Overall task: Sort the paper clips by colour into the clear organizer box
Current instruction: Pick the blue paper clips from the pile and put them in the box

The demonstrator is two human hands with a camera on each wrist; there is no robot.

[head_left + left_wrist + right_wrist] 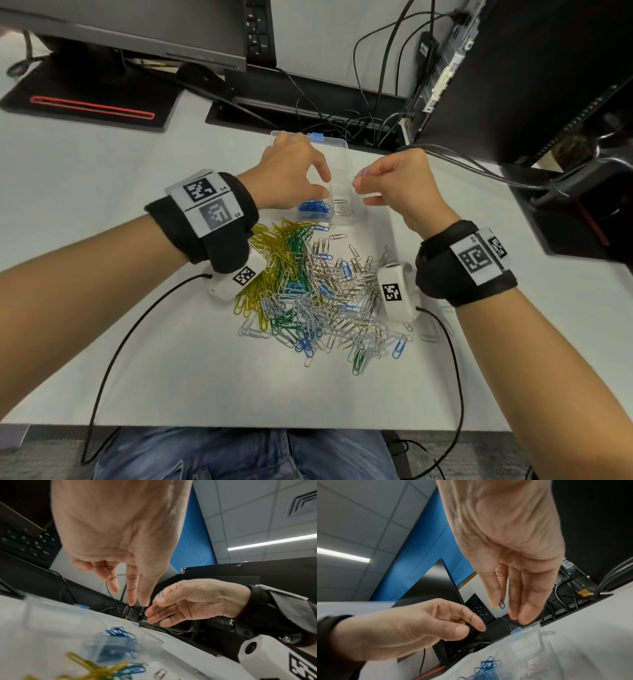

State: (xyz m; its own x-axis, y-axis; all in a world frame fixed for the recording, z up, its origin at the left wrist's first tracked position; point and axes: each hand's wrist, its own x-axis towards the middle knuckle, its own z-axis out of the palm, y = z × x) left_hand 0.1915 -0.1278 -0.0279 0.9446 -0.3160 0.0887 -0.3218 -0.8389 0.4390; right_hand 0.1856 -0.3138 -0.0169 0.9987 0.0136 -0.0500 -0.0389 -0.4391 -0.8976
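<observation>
Blue clip (365, 171) pinched in right hand (400, 192) fingers above the box (342, 144); left hand (291, 174) hangs loose, holding nothing. Next, I judge: release it over the blue compartment (313, 207).

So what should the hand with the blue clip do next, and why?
Probably shift the right hand a little toward the left hand and drop its blue paper clip into the compartment of the organizer box holding the blue clips. It hangs above the neighbouring compartment with silver clips, the wrong colour.
</observation>
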